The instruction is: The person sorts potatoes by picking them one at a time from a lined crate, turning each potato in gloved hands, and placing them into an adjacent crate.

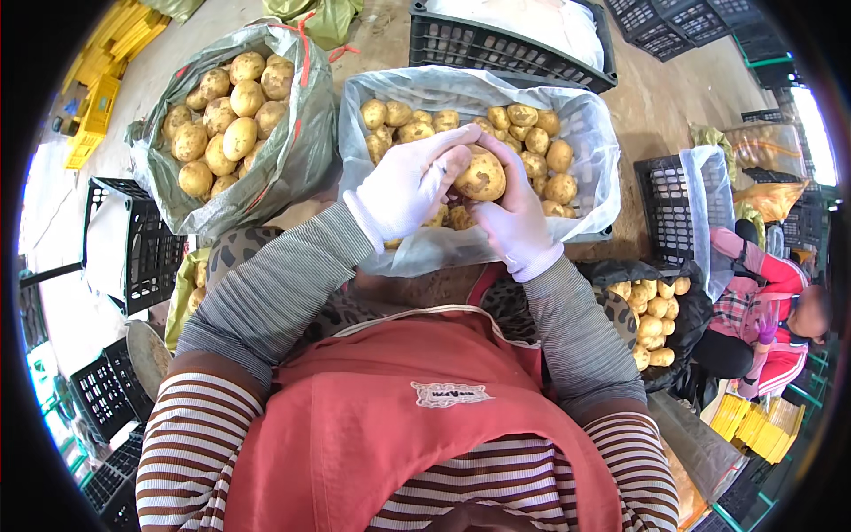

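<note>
A brown-patched potato point(482, 174) is held up between my two white-gloved hands, above a crate lined with translucent plastic point(592, 199). My right hand point(515, 213) cups it from the right, the thumb underneath and the fingers along its far side. From the left, my left hand point(409, 179) presses its thumb and bent fingers to the potato, with its longer fingers stretched over the top towards the right fingertips. Loose potatoes point(532, 163) lie in the lined crate below, some hidden by my hands and wrists.
A grey-green sack point(309, 133) full of potatoes stands left of the crate. Behind it is a black crate point(505, 50) with white covering. To the right are a black-lined container of potatoes point(655, 319), an upright black crate point(665, 213) and a seated person point(764, 319).
</note>
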`<control>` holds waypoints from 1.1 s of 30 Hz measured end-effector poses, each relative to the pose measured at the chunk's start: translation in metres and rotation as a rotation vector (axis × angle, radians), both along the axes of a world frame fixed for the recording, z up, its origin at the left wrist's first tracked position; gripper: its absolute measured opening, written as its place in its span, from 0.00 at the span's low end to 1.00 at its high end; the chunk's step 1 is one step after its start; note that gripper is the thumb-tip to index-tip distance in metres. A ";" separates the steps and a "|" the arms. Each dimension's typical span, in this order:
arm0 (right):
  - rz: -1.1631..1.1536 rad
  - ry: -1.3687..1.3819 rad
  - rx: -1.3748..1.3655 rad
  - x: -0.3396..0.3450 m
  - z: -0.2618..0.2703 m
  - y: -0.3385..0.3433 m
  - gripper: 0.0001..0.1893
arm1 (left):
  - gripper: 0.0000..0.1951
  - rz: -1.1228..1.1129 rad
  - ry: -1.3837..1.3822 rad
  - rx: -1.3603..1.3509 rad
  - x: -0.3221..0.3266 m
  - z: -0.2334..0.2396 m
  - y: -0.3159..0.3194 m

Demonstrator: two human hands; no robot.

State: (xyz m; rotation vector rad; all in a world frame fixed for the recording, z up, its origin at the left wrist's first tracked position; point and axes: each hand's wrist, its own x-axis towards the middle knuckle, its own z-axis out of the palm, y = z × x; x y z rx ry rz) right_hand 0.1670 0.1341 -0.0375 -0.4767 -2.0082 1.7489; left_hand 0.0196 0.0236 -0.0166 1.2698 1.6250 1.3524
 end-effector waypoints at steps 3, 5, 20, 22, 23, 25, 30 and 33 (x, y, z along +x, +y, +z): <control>0.038 -0.001 -0.339 0.005 0.012 -0.002 0.37 | 0.25 -0.035 -0.229 -0.064 -0.001 0.005 -0.003; 0.025 -0.030 -0.303 0.003 0.016 -0.001 0.37 | 0.24 0.036 -0.394 -0.052 0.000 0.003 -0.003; -0.012 -0.256 0.146 0.005 0.013 -0.017 0.37 | 0.18 0.154 0.205 -0.037 -0.009 -0.009 -0.002; -0.065 -0.175 0.400 0.005 0.017 -0.012 0.37 | 0.18 0.147 -0.235 -0.218 -0.003 0.008 0.000; -0.063 -0.175 0.395 0.004 0.018 -0.011 0.37 | 0.18 0.149 -0.235 -0.223 0.000 0.000 0.002; -0.090 -0.234 0.583 0.001 0.021 -0.010 0.38 | 0.19 0.239 0.320 0.223 0.003 -0.023 0.004; -0.076 -0.236 0.571 0.005 0.020 -0.013 0.38 | 0.20 0.123 0.345 0.077 0.001 0.002 -0.002; -0.055 -0.180 0.556 0.005 0.018 -0.013 0.38 | 0.17 0.133 0.111 -0.062 -0.001 0.008 -0.005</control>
